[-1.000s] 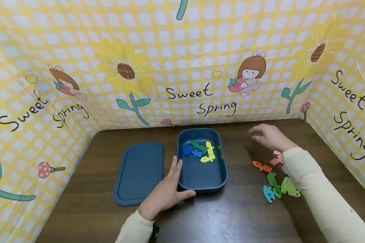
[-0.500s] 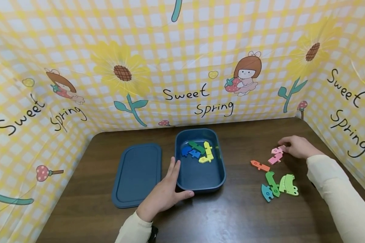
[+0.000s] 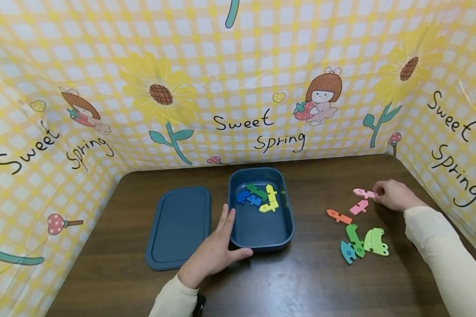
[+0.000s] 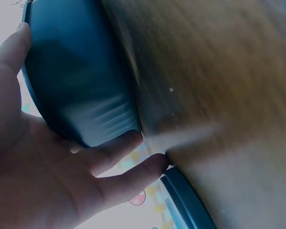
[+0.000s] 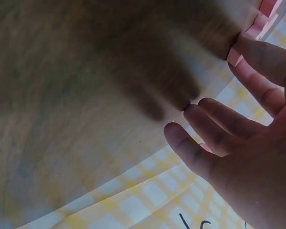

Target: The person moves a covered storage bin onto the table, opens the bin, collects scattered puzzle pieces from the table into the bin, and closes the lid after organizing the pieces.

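At the right of the table, my right hand (image 3: 397, 196) pinches the end of a pink puzzle piece (image 3: 362, 193) between thumb and index finger; the right wrist view shows the other fingers spread apart. Just below lies a second pink puzzle piece (image 3: 358, 207). My left hand (image 3: 211, 259) rests against the near left corner of a dark blue box (image 3: 262, 231), its fingers extended along the side and its thumb at the front wall. Inside the box are yellow pieces (image 3: 271, 200), blue pieces (image 3: 249, 198) and a dark green piece (image 3: 257, 192).
The box's flat blue lid (image 3: 179, 229) lies left of it. Right of the box are an orange piece (image 3: 339, 216), a green piece (image 3: 355, 240), a teal piece (image 3: 347, 252) and a light green frog-faced piece (image 3: 377, 242). A checked cloth (image 3: 174, 145) encloses the table's back and sides.
My right hand has moved right and down to the upper pink piece and taken hold of its end; that piece has turned a little. The left hand keeps its place at the box.
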A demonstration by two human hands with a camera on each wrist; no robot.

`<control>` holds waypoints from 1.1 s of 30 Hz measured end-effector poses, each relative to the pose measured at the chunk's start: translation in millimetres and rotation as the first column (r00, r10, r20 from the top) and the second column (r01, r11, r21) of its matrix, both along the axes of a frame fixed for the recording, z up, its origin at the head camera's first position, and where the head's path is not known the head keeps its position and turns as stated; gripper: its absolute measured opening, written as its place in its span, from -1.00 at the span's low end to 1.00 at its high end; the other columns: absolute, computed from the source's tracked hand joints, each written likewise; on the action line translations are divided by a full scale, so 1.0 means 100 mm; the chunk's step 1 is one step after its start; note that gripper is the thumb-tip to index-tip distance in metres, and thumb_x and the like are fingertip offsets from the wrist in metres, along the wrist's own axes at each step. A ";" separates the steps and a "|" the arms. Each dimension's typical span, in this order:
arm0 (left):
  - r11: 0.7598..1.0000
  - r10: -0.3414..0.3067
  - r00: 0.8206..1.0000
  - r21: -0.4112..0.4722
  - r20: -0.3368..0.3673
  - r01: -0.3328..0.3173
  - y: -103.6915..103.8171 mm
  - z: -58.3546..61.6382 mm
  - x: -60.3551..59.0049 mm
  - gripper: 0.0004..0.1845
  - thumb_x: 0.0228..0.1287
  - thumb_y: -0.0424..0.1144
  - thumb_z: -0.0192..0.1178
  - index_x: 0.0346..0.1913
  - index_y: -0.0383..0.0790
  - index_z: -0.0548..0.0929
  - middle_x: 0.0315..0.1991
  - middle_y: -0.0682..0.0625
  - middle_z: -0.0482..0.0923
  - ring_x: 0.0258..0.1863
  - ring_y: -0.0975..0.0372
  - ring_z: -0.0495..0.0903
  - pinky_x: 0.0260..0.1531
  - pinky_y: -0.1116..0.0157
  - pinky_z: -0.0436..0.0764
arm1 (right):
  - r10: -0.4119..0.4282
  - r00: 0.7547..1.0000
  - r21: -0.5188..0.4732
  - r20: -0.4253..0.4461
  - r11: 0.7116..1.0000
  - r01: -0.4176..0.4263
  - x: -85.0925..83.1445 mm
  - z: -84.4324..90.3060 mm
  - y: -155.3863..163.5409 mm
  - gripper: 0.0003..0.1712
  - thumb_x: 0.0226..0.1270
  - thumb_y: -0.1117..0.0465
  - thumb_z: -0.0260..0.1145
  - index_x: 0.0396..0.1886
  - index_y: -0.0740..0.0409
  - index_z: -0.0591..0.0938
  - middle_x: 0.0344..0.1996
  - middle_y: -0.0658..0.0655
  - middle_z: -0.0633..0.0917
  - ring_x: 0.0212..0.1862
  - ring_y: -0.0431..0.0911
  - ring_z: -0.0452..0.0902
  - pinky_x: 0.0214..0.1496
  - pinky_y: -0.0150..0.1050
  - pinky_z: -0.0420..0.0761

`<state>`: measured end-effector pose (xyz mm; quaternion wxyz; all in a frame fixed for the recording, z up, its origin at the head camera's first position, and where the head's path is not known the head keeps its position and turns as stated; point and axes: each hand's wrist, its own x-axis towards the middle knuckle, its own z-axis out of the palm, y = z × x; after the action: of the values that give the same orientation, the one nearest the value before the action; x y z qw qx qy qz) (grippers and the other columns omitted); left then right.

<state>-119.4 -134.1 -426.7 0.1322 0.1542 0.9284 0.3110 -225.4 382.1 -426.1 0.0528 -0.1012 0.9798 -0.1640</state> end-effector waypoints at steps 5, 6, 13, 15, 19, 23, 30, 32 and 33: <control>1.000 -0.001 1.000 0.001 -0.001 0.001 0.00 0.00 0.01 0.21 0.21 0.35 0.29 0.65 -0.10 -0.19 0.63 -0.03 -0.51 0.26 -0.14 0.47 0.10 -0.13 0.50 | -0.036 0.999 0.006 0.001 0.999 0.036 0.02 -0.03 0.02 -0.89 0.28 0.29 0.35 -0.38 0.26 0.60 -0.50 0.10 0.53 -0.39 0.03 0.40 -0.30 -0.05 0.40; 1.000 -0.002 1.000 0.001 -0.001 0.002 0.00 0.00 0.01 0.21 0.21 0.35 0.29 0.65 -0.10 -0.19 0.63 -0.03 -0.51 0.26 -0.14 0.47 0.09 -0.12 0.51 | -0.041 0.999 0.009 0.001 0.999 0.041 0.02 -0.03 0.03 -0.88 0.27 0.28 0.35 -0.39 0.25 0.60 -0.51 0.11 0.53 -0.39 0.03 0.40 -0.29 -0.05 0.41; 1.000 -0.005 1.000 0.005 -0.008 0.005 -0.01 0.00 0.01 0.21 0.21 0.35 0.29 0.65 -0.11 -0.19 0.63 -0.03 -0.51 0.23 -0.13 0.50 0.06 -0.10 0.53 | -0.059 0.998 0.010 -0.003 0.998 0.059 0.04 -0.04 0.05 -0.82 0.27 0.21 0.36 -0.46 0.21 0.59 -0.54 0.11 0.51 -0.40 0.04 0.40 -0.33 -0.07 0.39; 1.000 -0.006 1.000 0.007 -0.010 0.006 -0.01 -0.01 0.01 0.21 0.21 0.35 0.29 0.65 -0.11 -0.19 0.63 -0.04 -0.50 0.22 -0.12 0.51 0.05 -0.10 0.54 | -0.064 0.998 0.013 -0.004 0.998 0.064 0.05 -0.03 0.05 -0.81 0.28 0.21 0.36 -0.47 0.20 0.59 -0.54 0.11 0.50 -0.40 0.03 0.39 -0.35 -0.08 0.38; 1.000 -0.004 1.000 0.005 -0.011 0.004 -0.01 -0.01 0.01 0.21 0.21 0.36 0.29 0.65 -0.10 -0.19 0.63 -0.05 -0.49 0.22 -0.11 0.51 0.06 -0.10 0.53 | -0.069 0.998 0.008 -0.008 0.998 0.069 0.07 -0.01 0.03 -0.81 0.30 0.21 0.36 -0.46 0.19 0.60 -0.53 0.11 0.50 -0.40 0.03 0.39 -0.36 -0.08 0.38; 1.000 -0.002 1.000 0.000 -0.011 0.002 0.00 -0.01 0.01 0.21 0.20 0.36 0.28 0.65 -0.10 -0.19 0.63 -0.06 -0.48 0.22 -0.12 0.51 0.07 -0.11 0.52 | -0.055 0.998 0.003 -0.045 0.998 0.055 0.08 0.00 0.00 -0.81 0.30 0.20 0.37 -0.46 0.19 0.61 -0.52 0.10 0.52 -0.39 0.02 0.40 -0.34 -0.07 0.40; 1.000 -0.001 1.000 -0.003 -0.011 0.001 0.00 -0.01 0.00 0.22 0.19 0.38 0.28 0.65 -0.10 -0.18 0.63 -0.06 -0.48 0.21 -0.12 0.52 0.08 -0.11 0.52 | -0.015 0.993 0.007 -0.121 1.000 0.016 0.09 0.07 -0.15 -0.79 0.31 0.18 0.40 -0.40 0.24 0.64 -0.36 0.23 0.57 -0.29 0.09 0.45 -0.26 0.04 0.46; 1.000 -0.003 1.000 0.000 -0.013 0.003 0.00 -0.02 0.00 0.22 0.20 0.37 0.28 0.65 -0.10 -0.18 0.63 -0.06 -0.48 0.22 -0.12 0.51 0.09 -0.11 0.51 | -0.008 0.991 0.002 -0.131 1.000 0.009 0.10 0.10 -0.21 -0.79 0.32 0.18 0.41 -0.37 0.25 0.65 -0.30 0.29 0.58 -0.25 0.12 0.46 -0.24 0.07 0.46; 1.000 -0.004 1.000 0.003 -0.013 0.004 0.00 -0.02 0.00 0.22 0.20 0.37 0.28 0.65 -0.11 -0.18 0.63 -0.06 -0.48 0.23 -0.12 0.50 0.09 -0.11 0.51 | -0.007 0.991 -0.001 -0.134 1.000 0.007 0.10 0.11 -0.24 -0.79 0.32 0.18 0.41 -0.36 0.25 0.65 -0.26 0.31 0.58 -0.24 0.13 0.46 -0.23 0.07 0.47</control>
<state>-119.0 -134.6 -428.3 0.1268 0.1583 0.9285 0.3111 -215.5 357.8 -415.1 -0.0139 -0.1088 0.9814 -0.1573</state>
